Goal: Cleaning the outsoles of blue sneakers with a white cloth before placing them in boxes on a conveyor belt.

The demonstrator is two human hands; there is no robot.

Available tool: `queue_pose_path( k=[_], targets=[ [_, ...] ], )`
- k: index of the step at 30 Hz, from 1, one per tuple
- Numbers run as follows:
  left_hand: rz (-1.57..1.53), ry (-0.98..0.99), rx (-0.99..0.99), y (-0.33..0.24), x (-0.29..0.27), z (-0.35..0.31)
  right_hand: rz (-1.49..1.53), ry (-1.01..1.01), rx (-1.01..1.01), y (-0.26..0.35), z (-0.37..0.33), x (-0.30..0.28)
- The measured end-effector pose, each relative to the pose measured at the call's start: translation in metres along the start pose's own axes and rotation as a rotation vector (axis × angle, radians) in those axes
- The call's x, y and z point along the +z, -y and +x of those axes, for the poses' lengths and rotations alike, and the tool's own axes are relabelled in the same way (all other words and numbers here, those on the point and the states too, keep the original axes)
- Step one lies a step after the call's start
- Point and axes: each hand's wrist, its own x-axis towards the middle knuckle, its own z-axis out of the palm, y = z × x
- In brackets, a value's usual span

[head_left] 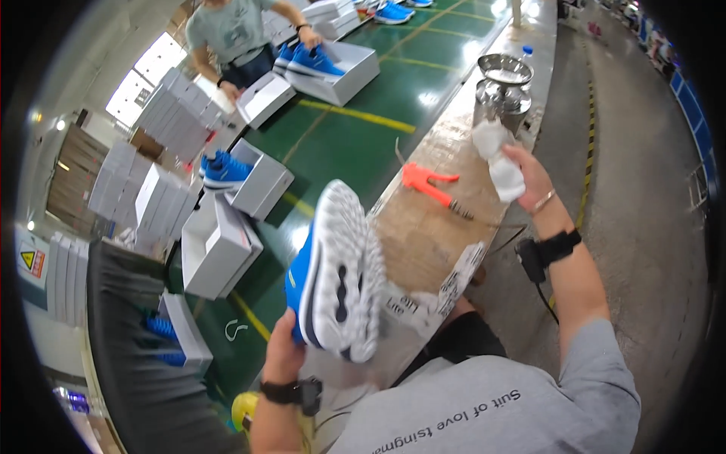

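My left hand [284, 346] is closed round a pair of blue sneakers [340, 280], held up together with their white and black soles turned toward the right. Most of the uppers are hidden behind the soles. Out to the right, my right hand [532, 180] is closed on a crumpled white cloth [501, 163], which hangs above the bench edge, apart from the shoes. Between the two hands an orange air blow gun [429, 184] lies on the brown bench cover [412, 238]. Just beyond the cloth stands a metal pot with a dish-shaped top [504, 70].
A green conveyor belt [363, 151] runs along my left, carrying open white shoe boxes [217, 257] and blue sneakers [227, 170]. Across it, a person [234, 34] handles a boxed pair. White boxes [170, 106] are stacked behind. A grey floor aisle [635, 197] lies at right.
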Motion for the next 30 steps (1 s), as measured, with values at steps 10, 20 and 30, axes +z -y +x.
queue_pose_path(
  k=[10, 20, 30],
  targets=[
    [-0.863, -0.136, -0.220, 0.130, -0.012, -0.011, -1.016, 0.672, -0.659, -0.134, -0.115, 0.113],
    [-0.757, -0.289, -0.279, 0.135, -0.015, -0.010, -1.471, 0.583, -0.282, -0.190, -0.019, 0.108],
    [-0.185, -0.146, 0.169, 0.157, -0.024, -0.012, -1.334, 0.460, -0.267, -0.190, -0.022, 0.061]
  ],
)
